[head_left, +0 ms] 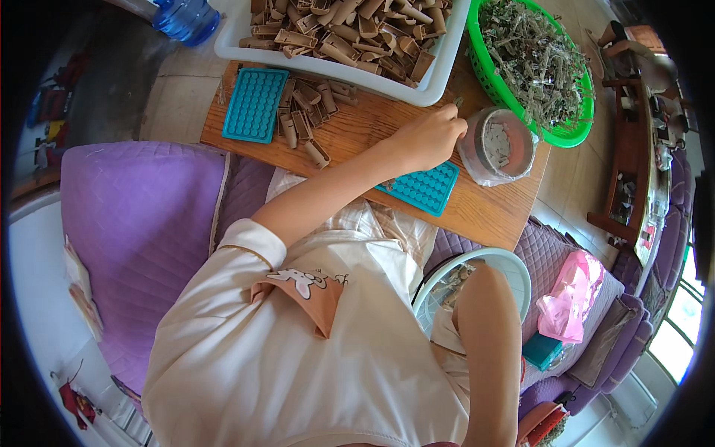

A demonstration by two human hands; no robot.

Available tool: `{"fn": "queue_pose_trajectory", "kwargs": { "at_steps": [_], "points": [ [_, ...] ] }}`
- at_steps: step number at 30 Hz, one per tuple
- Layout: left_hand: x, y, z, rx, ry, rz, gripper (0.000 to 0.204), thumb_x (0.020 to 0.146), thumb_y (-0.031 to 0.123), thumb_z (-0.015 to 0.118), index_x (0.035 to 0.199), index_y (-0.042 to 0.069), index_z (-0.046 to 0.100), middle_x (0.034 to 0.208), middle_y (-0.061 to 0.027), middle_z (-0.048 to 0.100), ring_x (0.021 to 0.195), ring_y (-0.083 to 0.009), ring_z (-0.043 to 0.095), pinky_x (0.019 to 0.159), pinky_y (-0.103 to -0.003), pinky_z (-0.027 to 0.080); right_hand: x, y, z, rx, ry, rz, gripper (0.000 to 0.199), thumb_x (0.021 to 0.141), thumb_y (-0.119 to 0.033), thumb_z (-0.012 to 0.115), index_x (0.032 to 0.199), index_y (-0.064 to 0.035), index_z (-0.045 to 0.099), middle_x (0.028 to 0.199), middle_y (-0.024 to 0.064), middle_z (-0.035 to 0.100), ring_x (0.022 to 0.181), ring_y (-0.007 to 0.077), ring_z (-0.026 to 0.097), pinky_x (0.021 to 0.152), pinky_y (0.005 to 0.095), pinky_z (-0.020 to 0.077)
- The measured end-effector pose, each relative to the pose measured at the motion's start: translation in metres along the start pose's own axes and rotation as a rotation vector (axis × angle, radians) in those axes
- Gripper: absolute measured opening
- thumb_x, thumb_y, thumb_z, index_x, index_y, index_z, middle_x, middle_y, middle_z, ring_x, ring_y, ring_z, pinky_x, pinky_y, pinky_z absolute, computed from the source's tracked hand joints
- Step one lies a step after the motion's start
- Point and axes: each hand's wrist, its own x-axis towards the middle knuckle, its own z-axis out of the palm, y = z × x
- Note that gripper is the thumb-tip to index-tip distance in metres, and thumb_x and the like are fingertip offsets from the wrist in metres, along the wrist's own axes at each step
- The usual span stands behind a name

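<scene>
My left hand (433, 138) reaches across over the wooden table, its fingers curled closed. What they hold, if anything, is hidden. Just to its right stands a round tub (482, 153) lined with clear plastic, with small pale pieces (497, 144) inside. Below the hand lies a teal tray (426, 191) with rows of small round cells, partly covered by my wrist. My right arm (488, 350) is bent, with the elbow over a pale round basin (515, 272); that hand is out of view.
A white bin (428, 97) of brown half-tube pieces stands at the table's far side. Similar pieces (302, 123) lie beside another teal tray (255, 106). A green basket (484, 74) holds many clear-grey parts. A pink bag (572, 294) rests on the purple sofa.
</scene>
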Motion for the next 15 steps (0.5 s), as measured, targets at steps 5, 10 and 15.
{"fn": "queue_pose_trajectory", "kwargs": {
  "at_steps": [5, 10, 15],
  "points": [
    [0.036, 0.024, 0.029, 0.301, -0.007, 0.043, 0.009, 0.075, 0.006, 0.046, 0.079, 0.001, 0.053, 0.087, -0.0161, 0.049, 0.07, -0.0301, 0.056, 0.062, -0.037, 0.047, -0.008, 0.001, 0.0, -0.091, 0.003, -0.017, 0.033, 0.076, -0.013, 0.057, 0.105, 0.0005, 0.051, 0.11, 0.0135, 0.049, 0.103, 0.0245, 0.044, 0.085, 0.0449, 0.0344],
    [0.049, -0.01, 0.033, 0.503, -0.012, 0.067, 0.011, 0.073, 0.007, 0.049, 0.081, 0.0, 0.052, 0.083, -0.0194, 0.052, 0.067, -0.0296, 0.058, 0.056, -0.037, 0.049, 0.001, -0.006, -0.006, -0.03, 0.004, -0.011, 0.033, 0.076, -0.014, 0.057, 0.105, 0.0004, 0.051, 0.11, 0.0134, 0.049, 0.103, 0.0243, 0.044, 0.085, 0.0451, 0.0343],
    [0.054, 0.007, 0.04, 0.477, 0.003, 0.004, 0.012, 0.07, 0.002, 0.049, 0.082, -0.001, 0.051, 0.077, -0.0192, 0.056, 0.067, -0.0304, 0.059, 0.053, -0.037, 0.049, -0.051, 0.101, 0.074, -0.096, 0.01, -0.022, 0.033, 0.076, -0.015, 0.057, 0.105, 0.0003, 0.051, 0.11, 0.0134, 0.049, 0.103, 0.0241, 0.044, 0.086, 0.0453, 0.0342]
  ]
}}
